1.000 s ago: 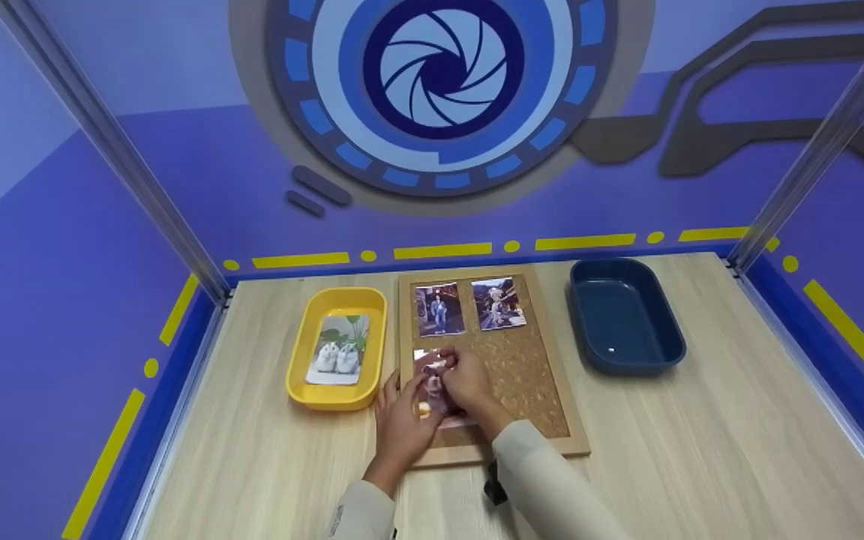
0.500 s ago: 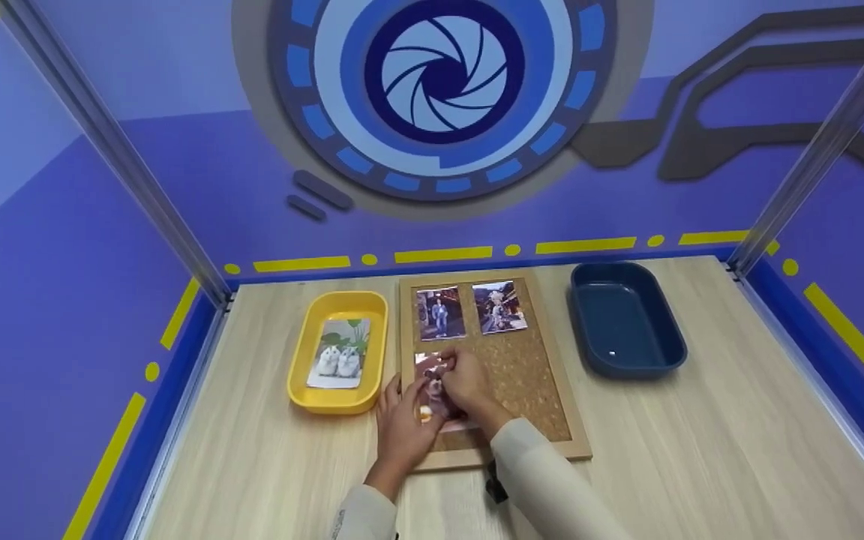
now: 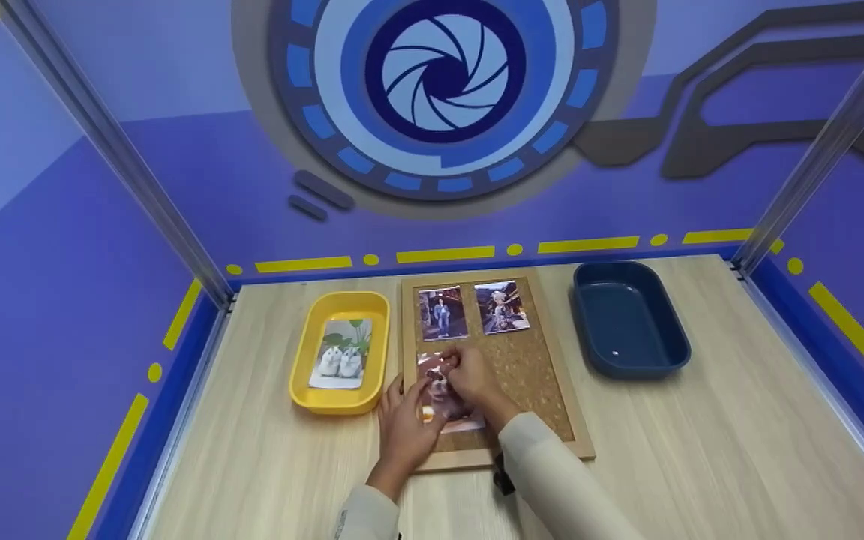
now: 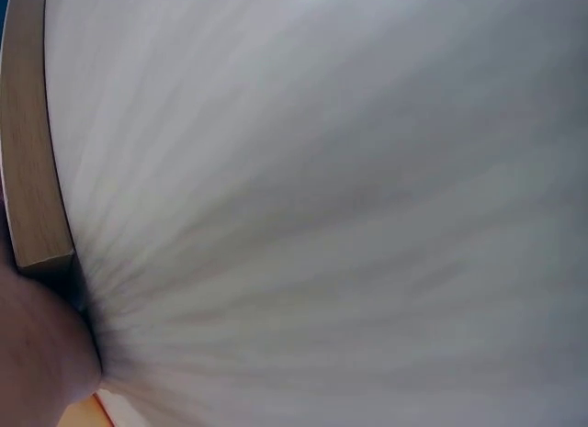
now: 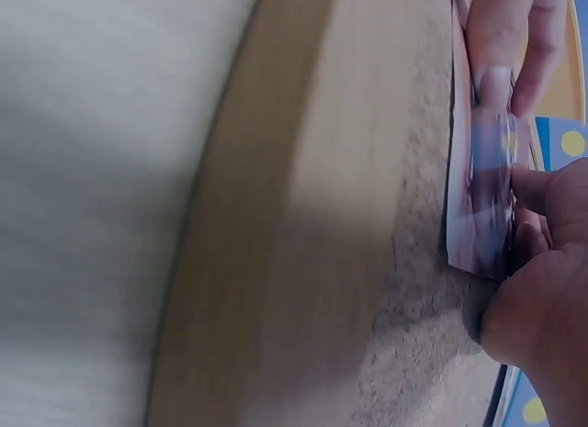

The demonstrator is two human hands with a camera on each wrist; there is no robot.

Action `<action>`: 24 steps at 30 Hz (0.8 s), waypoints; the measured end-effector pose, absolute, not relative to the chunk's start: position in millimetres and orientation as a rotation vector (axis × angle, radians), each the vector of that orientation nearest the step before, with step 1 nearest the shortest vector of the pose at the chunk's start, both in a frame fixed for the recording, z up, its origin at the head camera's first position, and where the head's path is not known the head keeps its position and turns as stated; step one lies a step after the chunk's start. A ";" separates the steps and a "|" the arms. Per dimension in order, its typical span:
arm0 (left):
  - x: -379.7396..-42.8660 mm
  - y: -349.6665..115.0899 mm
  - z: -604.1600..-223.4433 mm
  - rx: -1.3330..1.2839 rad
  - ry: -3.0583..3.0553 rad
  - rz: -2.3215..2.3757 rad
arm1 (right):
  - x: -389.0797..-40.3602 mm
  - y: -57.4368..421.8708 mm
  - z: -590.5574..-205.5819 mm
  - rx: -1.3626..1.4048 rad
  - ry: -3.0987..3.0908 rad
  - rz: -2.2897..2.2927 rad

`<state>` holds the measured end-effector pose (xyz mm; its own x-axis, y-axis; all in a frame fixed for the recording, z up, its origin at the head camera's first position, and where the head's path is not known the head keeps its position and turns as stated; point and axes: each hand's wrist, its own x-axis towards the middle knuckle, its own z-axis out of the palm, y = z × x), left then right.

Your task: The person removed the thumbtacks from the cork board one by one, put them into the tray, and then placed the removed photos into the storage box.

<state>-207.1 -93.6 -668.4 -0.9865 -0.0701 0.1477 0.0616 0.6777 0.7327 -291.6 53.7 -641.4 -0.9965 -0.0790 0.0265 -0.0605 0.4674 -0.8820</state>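
A photo (image 3: 453, 420) of a furry animal lies on the cork board (image 3: 522, 397), below two other photos, one of a person in blue (image 3: 442, 311) and one of a figure in pale clothes (image 3: 501, 306). My left hand (image 3: 406, 431) rests across the board's left frame, thumb and a finger touching the photo. My right hand (image 3: 477, 382) curls over the photo's upper part, thumb and fingertips pinching at it. In the right wrist view the photo (image 5: 473, 220) shows a glossy surface, with both hands' fingertips meeting on it; whatever lies under the right fingertips is hidden.
Left of the board stands a yellow tray (image 3: 302, 367) holding a photo of two white animals (image 3: 340, 360). A dark blue tray (image 3: 631, 322) stands to its right, a small bright spot inside. Printed panels (image 3: 432, 225) wall the wooden table (image 3: 739, 420) at the back and sides.
My right hand has shifted slightly, so more of the photo's lower right part shows. Both hands stay on the photo; the trays and the other photos have not moved.
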 end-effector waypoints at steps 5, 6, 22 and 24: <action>-206.8 -92.6 -668.6 0.005 -2.719 -1.189 | -294.1 58.2 -640.2 -0.174 2.666 -1.585; -207.0 -92.8 -668.5 0.006 -2.722 -1.192 | -294.8 58.5 -640.2 -0.186 2.673 -1.576; -208.0 -94.3 -668.5 0.018 -2.737 -1.225 | -296.8 56.4 -637.7 -0.146 2.678 -1.610; -207.9 -93.8 -668.9 0.019 -2.740 -1.230 | -296.1 56.7 -637.6 -0.138 2.678 -1.604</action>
